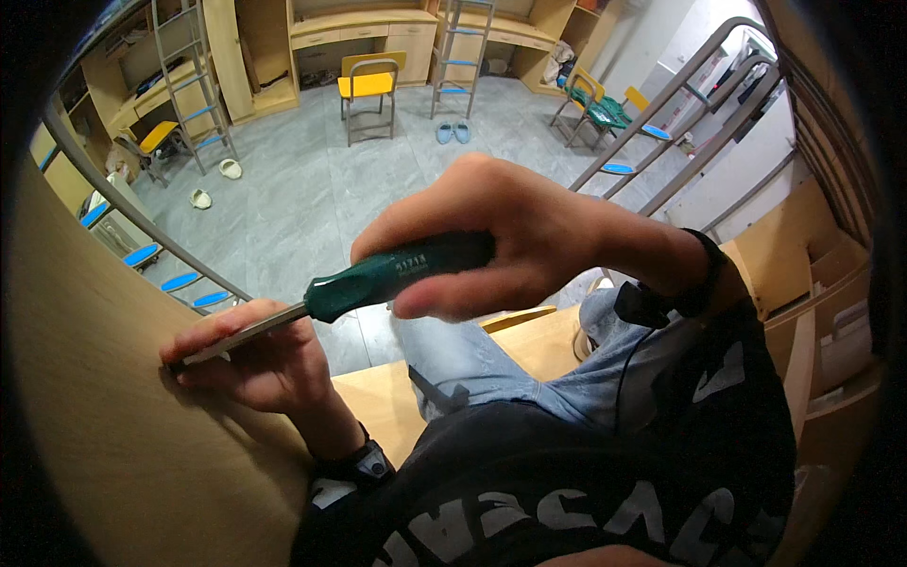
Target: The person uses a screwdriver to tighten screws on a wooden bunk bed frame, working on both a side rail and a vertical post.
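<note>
Basically, green screwdriver (378,276) clamped in R fingers (449,295), shaft (260,334) pinched btwn L fingers (215,329) nr wood panel (123,425).

One screwdriver (378,279), four yellow chairs (367,87), two blue slippers (445,134), two loose white shoes (230,170)

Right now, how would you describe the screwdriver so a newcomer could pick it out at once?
Find the tan panel at the picture's left. Beside it, the screwdriver slants up to the right, shaft at the left hand, handle in the right hand. Only it has a thick dark-green handle and thin metal shaft.
</note>
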The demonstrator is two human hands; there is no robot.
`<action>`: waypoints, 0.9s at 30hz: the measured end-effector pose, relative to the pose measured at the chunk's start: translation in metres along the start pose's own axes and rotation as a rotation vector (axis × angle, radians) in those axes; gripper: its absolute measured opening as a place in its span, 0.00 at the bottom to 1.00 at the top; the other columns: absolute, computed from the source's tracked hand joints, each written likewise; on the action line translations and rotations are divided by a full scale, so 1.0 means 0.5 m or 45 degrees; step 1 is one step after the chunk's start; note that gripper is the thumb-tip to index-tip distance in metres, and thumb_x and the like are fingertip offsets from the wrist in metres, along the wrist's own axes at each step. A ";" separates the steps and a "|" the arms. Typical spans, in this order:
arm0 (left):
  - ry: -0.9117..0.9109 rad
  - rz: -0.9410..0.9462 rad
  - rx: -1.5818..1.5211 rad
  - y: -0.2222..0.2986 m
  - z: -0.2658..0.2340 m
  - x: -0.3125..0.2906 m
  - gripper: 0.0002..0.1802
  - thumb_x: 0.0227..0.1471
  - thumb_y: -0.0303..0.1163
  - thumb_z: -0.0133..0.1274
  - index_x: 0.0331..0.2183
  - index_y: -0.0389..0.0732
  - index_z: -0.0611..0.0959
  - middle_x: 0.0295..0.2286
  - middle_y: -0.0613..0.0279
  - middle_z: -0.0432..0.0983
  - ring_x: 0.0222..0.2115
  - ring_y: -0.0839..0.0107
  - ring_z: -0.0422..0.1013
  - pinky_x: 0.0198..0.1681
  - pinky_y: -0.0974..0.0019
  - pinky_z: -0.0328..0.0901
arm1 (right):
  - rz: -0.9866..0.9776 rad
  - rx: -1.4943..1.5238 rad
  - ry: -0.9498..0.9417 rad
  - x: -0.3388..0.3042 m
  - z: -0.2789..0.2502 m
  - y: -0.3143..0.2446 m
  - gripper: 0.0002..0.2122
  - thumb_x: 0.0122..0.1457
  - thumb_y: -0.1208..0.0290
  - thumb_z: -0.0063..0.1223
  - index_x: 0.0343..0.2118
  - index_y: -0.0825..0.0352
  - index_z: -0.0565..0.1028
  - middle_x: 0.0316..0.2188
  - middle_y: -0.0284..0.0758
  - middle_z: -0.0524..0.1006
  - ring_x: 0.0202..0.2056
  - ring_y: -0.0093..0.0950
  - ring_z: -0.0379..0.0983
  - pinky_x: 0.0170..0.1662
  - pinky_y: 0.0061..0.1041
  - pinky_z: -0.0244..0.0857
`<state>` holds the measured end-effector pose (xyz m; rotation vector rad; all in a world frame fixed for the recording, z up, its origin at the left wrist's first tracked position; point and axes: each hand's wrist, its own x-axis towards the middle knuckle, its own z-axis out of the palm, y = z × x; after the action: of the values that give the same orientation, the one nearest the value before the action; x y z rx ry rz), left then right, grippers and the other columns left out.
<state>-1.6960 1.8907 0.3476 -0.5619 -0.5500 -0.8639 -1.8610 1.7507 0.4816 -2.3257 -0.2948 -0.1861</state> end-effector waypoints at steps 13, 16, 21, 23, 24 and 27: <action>0.039 0.078 0.057 0.006 0.017 -0.008 0.10 0.45 0.34 0.61 0.35 0.53 0.83 0.40 0.77 0.77 0.42 0.86 0.70 0.56 0.65 0.56 | -0.314 -0.813 0.328 -0.006 0.068 0.033 0.17 0.49 0.70 0.56 0.42 0.62 0.67 0.25 0.35 0.67 0.23 0.35 0.69 0.22 0.31 0.62; 0.060 0.103 -0.085 0.008 0.014 -0.001 0.07 0.45 0.33 0.60 0.32 0.52 0.84 0.35 0.78 0.79 0.37 0.86 0.73 0.55 0.66 0.61 | -0.143 -0.330 0.250 -0.005 0.066 0.003 0.19 0.47 0.69 0.60 0.42 0.64 0.70 0.26 0.36 0.69 0.24 0.36 0.69 0.26 0.31 0.62; 0.107 0.098 -0.004 0.017 0.020 -0.011 0.05 0.45 0.30 0.59 0.29 0.50 0.84 0.31 0.78 0.79 0.34 0.86 0.74 0.53 0.68 0.64 | 0.957 1.003 -0.369 -0.043 0.034 0.020 0.22 0.60 0.51 0.43 0.45 0.67 0.70 0.24 0.34 0.73 0.18 0.16 0.65 0.16 0.12 0.54; 0.123 0.070 -0.130 0.002 0.032 -0.010 0.04 0.46 0.28 0.59 0.28 0.49 0.83 0.30 0.78 0.79 0.34 0.86 0.73 0.52 0.69 0.64 | 1.048 1.174 -0.396 -0.062 0.039 0.022 0.25 0.59 0.48 0.41 0.45 0.68 0.69 0.22 0.32 0.70 0.17 0.16 0.63 0.15 0.12 0.54; 0.131 0.092 0.022 0.013 0.033 -0.014 0.04 0.46 0.28 0.59 0.28 0.49 0.83 0.30 0.79 0.79 0.34 0.86 0.73 0.51 0.69 0.64 | 1.050 1.209 -0.392 -0.059 0.045 0.012 0.25 0.59 0.47 0.41 0.44 0.69 0.69 0.22 0.31 0.69 0.17 0.17 0.63 0.15 0.12 0.53; 0.011 0.080 -0.027 0.015 0.012 -0.008 0.06 0.47 0.31 0.59 0.31 0.49 0.84 0.32 0.76 0.79 0.35 0.83 0.73 0.51 0.70 0.64 | 0.943 1.259 -0.282 -0.056 0.051 0.006 0.20 0.60 0.50 0.43 0.33 0.68 0.69 0.20 0.28 0.65 0.17 0.16 0.58 0.16 0.12 0.49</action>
<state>-1.6933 1.9008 0.3478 -0.5916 -0.5134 -0.8134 -1.8859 1.7625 0.4556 -1.3313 0.3257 0.4862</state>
